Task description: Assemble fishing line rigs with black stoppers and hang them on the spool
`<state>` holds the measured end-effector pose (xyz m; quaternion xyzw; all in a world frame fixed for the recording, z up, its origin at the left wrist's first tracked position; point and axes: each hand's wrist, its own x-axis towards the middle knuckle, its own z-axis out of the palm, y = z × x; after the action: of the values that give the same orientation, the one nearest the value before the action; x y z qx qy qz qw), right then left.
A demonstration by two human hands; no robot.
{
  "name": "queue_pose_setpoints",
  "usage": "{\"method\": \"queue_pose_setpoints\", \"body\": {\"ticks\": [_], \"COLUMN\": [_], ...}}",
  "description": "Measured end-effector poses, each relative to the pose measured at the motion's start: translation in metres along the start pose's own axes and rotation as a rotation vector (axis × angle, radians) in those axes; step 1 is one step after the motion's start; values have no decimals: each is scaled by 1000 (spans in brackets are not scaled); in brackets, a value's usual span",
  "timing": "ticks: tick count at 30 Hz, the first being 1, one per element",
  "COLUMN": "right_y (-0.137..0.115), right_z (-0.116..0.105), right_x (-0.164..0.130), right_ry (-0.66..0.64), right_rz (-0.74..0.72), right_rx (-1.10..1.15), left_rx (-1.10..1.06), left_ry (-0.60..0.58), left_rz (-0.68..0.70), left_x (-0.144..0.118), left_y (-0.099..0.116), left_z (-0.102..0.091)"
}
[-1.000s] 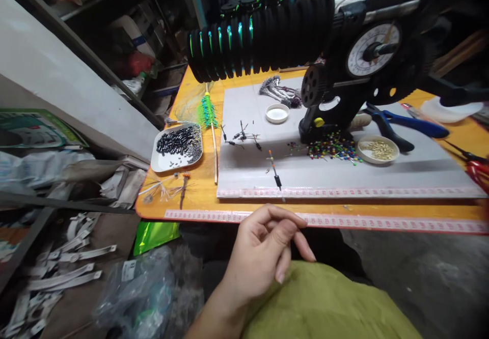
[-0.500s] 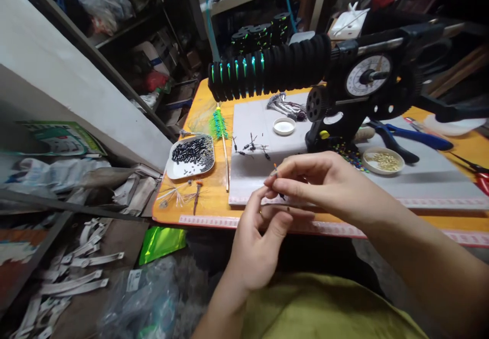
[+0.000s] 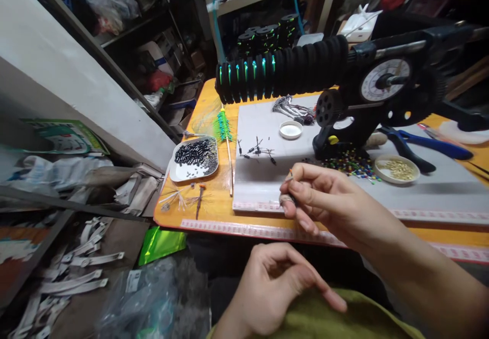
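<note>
Head view of a fishing-tackle assembly bench. The right hand (image 3: pixel 328 196) is raised over the front edge of the grey mat (image 3: pixel 263 181), its fingers (image 3: pixel 296 186) pinched together on a small float rig (image 3: pixel 290 176), a slender piece with an orange tip showing just above the fingertips. The left hand (image 3: pixel 275 288) hangs lower, in front of the orange surface (image 3: pixel 214 201) and above the olive-green cloth (image 3: pixel 344 318) on the lap; its fingers are loosely curled, and whether they pinch a line cannot be told. More small black rig pieces (image 3: pixel 256 150) lie on the mat beyond the right hand. A white tray of black tubes (image 3: pixel 194 156) sits to the left, with a green-wound stick (image 3: pixel 225 130) just beside it. Behind stand a line winder with a dial (image 3: pixel 385 79) and its row of black foam spools (image 3: pixel 278 69); scattered coloured beads (image 3: pixel 351 166), a dish of brass beads (image 3: pixel 397 168), a white lid (image 3: pixel 291 130) and blue-handled pliers (image 3: pixel 431 145) lie about its base.

Judged step: a rig piece is lifted for handling between both hands. The next move likely calls for bringing the hands together with a fine, steady pinch.
</note>
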<state>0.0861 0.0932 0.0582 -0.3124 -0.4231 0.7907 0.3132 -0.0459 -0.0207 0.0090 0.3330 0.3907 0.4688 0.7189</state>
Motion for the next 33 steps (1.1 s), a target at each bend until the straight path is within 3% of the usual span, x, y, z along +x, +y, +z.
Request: {"method": "queue_pose_setpoints", "body": {"ticks": [3,5,8,10,13,18,21,24,29,31,33], "right_y": [2,0,-6,-9,-7,2,4,4,6,8,9], "right_z": [-2,-5,-11,-16,-23,-33,-34,-35,-39,-40,-41], "right_x": [-1,-1,1,2,5,8,9,11,13,14,14], "right_ry": [3,11,56,106,170,219,234,250,274,278,280], "right_rz": [-11,-49,-197,-332,-457,-591,-637,-647,-647,-644,-641], "right_rx": [-72,-198,-492,-740,-1017,-1166,-1195,-1203,-1212,-1212,-1210], "left_rx": [99,344,757,849,773,564,453,366,319,232,279], "left_ry": [2,37,211,369,495,460,436,433,518,483,470], "left_rz": [-93,-55,276,483,627,627,632,673,938,946,906], "left_x": [3,5,15,28,59,115,133,135,124,120,118], "left_y": [2,12,39,60,87,113,118,116,106,103,103], "left_z": [-3,-7,-16,-20,-23,-19,-17,-16,-21,-24,-27]}}
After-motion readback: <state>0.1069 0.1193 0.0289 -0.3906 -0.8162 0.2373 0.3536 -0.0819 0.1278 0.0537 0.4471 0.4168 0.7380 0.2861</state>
